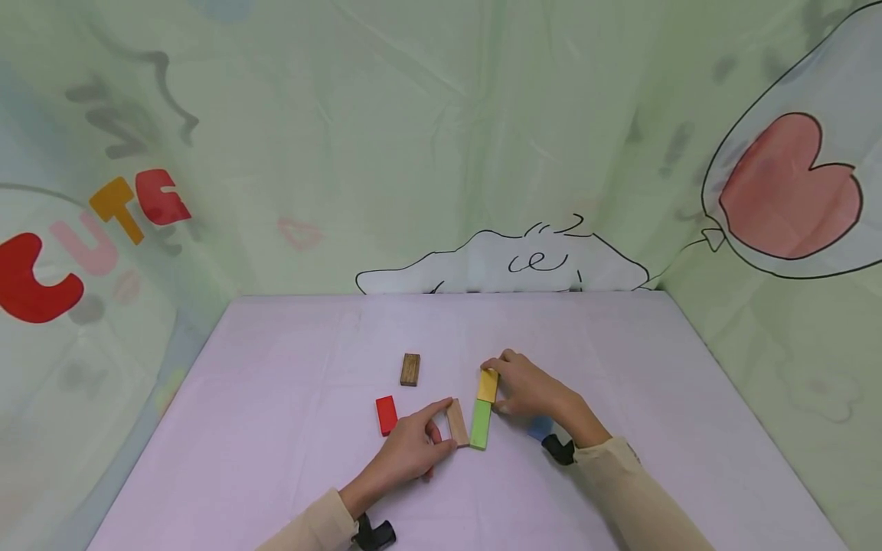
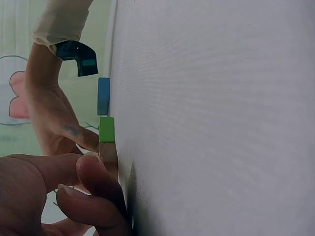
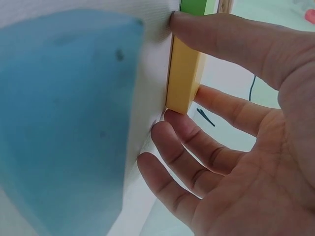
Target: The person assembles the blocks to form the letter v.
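Note:
My left hand (image 1: 409,448) pinches a plain wooden block (image 1: 458,423) lengthwise, index finger at its far end and thumb at its near end. Just right of it, a green block (image 1: 481,425) lies on the table, their near ends close together. A yellow block (image 1: 488,385) continues in line from the green one's far end. Around the yellow block my right hand (image 1: 530,386) curls, fingertips at the far end and thumb by the joint with the green block. In the right wrist view, the yellow block (image 3: 183,73) shows between thumb and fingers.
A red block (image 1: 387,415) lies by my left hand, and a dark brown block (image 1: 409,370) farther back. Partly under my right wrist is a blue block (image 1: 540,427), which looms large in the right wrist view. Printed cloth walls surround the pale table (image 1: 310,344).

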`<state>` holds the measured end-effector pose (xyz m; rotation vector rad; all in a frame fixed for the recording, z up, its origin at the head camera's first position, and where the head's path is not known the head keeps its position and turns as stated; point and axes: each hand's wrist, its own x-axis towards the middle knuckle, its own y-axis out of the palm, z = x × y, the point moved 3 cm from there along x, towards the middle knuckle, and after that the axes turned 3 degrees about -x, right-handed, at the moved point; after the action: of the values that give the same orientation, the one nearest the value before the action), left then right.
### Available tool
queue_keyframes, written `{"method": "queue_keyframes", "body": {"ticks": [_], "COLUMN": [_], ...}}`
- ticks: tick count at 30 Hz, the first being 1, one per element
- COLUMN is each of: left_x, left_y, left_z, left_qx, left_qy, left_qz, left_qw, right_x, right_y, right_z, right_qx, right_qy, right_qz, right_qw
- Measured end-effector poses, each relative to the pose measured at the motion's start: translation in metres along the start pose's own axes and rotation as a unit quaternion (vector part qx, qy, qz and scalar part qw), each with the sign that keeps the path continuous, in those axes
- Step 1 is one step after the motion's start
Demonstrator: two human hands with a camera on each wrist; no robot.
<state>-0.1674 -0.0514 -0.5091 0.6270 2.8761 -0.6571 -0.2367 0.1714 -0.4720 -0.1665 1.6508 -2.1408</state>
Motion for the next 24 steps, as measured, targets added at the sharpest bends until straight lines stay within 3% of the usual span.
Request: {"method": "queue_keyframes", "body": {"ticks": [15,24], "left_x": [0.0,0.001], "left_y": [0.001,0.001], "left_z": [0.002,0.001], "left_qx": [-0.001,0.0], "left_qy": [0.002,0.011], "left_qz": [-0.001,-0.004], "left_qw": [1.0,0.9999], "right_x": [-0.004,-0.016], "right_y": [-0.002,-0.013], "right_z": [-0.002,-0.011], "right_qx": [0.009,0.054], "right_qy": [-0.005,-0.004], "right_qz": [0.004,0.008], "right_qw": [1.0,0.998]}}
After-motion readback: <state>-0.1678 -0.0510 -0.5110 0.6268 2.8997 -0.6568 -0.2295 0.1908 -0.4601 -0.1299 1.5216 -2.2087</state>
